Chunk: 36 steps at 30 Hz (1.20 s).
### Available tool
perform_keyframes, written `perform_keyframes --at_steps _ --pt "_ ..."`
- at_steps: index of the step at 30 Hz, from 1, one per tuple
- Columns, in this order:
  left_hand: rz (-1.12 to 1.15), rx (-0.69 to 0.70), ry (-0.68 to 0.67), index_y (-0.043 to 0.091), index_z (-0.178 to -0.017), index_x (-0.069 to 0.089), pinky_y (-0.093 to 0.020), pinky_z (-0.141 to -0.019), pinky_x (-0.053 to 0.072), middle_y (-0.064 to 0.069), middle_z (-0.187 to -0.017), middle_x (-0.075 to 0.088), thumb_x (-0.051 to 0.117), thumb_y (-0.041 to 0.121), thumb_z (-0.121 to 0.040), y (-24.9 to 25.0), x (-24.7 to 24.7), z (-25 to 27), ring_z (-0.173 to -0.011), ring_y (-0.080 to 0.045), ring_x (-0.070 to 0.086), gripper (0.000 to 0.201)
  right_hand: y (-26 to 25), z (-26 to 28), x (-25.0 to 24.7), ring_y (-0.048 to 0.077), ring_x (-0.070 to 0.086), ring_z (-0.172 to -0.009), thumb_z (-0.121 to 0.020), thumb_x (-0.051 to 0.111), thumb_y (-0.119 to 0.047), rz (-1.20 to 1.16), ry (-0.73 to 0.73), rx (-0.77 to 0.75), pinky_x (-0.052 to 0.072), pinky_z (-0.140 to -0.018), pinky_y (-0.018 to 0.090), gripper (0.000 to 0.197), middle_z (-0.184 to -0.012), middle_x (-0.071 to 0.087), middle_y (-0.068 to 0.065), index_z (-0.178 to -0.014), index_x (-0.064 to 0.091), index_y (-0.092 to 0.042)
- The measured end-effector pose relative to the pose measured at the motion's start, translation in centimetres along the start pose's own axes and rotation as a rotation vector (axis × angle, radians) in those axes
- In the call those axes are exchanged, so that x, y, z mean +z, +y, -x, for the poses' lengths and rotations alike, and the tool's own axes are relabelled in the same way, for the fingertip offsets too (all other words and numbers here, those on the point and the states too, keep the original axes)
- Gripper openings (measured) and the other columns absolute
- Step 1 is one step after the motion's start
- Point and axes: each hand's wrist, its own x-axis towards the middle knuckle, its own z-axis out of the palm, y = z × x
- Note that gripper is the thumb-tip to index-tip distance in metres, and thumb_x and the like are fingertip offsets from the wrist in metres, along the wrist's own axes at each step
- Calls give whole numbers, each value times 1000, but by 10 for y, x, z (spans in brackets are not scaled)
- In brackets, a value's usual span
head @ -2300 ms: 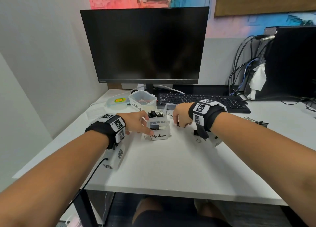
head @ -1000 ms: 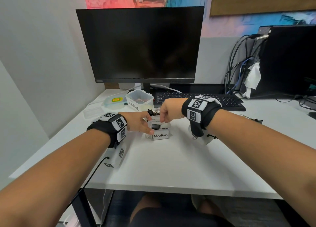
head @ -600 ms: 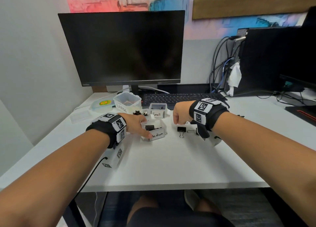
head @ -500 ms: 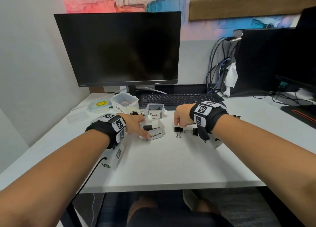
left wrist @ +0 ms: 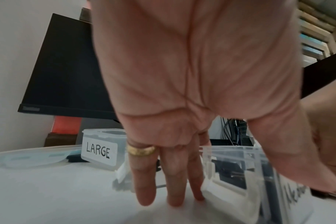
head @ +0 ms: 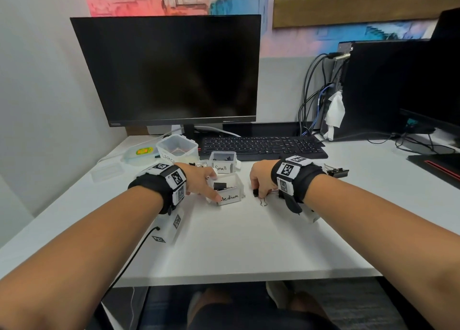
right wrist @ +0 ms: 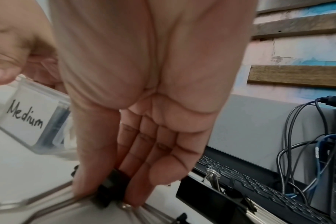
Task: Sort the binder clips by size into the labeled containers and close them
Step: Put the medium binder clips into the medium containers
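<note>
1. Right hand (head: 261, 180) pinches a binder clip (right wrist: 113, 186) on the desk (head: 249, 242), just right of the medium box (head: 230, 192)
2. Left hand (head: 199, 180), fingers straight, steadies that box, thumb on its label
3. Behind: small box (head: 222, 161), then large box (head: 178, 148), both uncovered

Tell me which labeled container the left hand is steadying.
The Medium container: the left hand rests against its left side, thumb on the front label. The Small container and the LARGE container stand behind, untouched.
</note>
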Motion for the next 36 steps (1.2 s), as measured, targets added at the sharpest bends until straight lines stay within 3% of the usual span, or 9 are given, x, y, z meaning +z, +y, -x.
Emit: perform_keyframes --at_steps 5,11,14,17,20,23,26,33,36 --pt "11 1 -13 36 -132 35 -38 -96 51 4 -119 59 66 76 -30 0 -1 -1 -109 -22 61 114 1 -5 2 18 58 -83 -77 74 -16 -5 5 23 49 -72 26 33 -111 69 4 -110 70 -13" --pt "61 -32 -21 35 -127 37 -40 -98 51 4 -118 60 72 72 -33 -4 -3 -1 -111 -23 60 106 1 -2 -7 17 58 -76 -77 73 -25 -38 42 36 47 -61 22 30 -101 73 5 -103 73 -9" --pt "182 -56 -74 32 -132 33 -42 -105 43 2 -126 57 82 53 -58 -5 -3 3 -118 -22 55 91 2 3 -20 16 59 -75 -82 68 -20 -115 112 28 47 -59 20 24 -98 73 4 -103 72 -10" --pt "266 -64 -117 30 -136 31 -44 -110 36 -2 -133 53 78 38 -75 -8 -4 4 -123 -21 51 77 0 2 -32 16 62 -66 -83 64 -15 -271 209 13 49 -53 19 15 -84 71 4 -97 68 -11" --pt "234 -40 -110 34 -131 35 -44 -107 39 1 -130 57 79 53 -63 -9 -4 5 -121 -20 54 83 -10 1 -39 14 66 -68 -86 63 -15 -418 221 -47 58 -63 28 15 -86 69 5 -101 62 -16" --pt "183 -23 -66 39 -124 38 -43 -103 45 8 -125 59 70 72 -38 -12 1 -1 -117 -21 57 98 -22 0 -40 6 61 -59 -88 61 -18 -429 218 -100 48 -47 17 18 -74 63 -4 -106 64 -16" --pt "169 7 -41 39 -124 38 -42 -100 48 11 -124 59 66 76 -39 -13 2 -2 -116 -21 57 97 -31 -3 -37 3 54 -49 -90 61 -18 -388 178 -76 39 -38 12 17 -65 61 -6 -106 65 -13" --pt "122 27 -44 38 -124 37 -42 -100 48 11 -124 59 64 78 -37 -13 0 1 -114 -22 59 100 -35 -5 -38 4 54 -52 -90 62 -19 -344 171 -32 33 -29 8 20 -66 60 -4 -107 69 -11" --pt "118 25 -40 38 -124 37 -41 -99 49 10 -123 60 64 78 -37 -13 -1 1 -113 -21 59 100 -38 -7 -38 5 54 -54 -90 61 -20 -355 159 -22 37 -34 11 18 -69 62 -2 -104 69 -10"
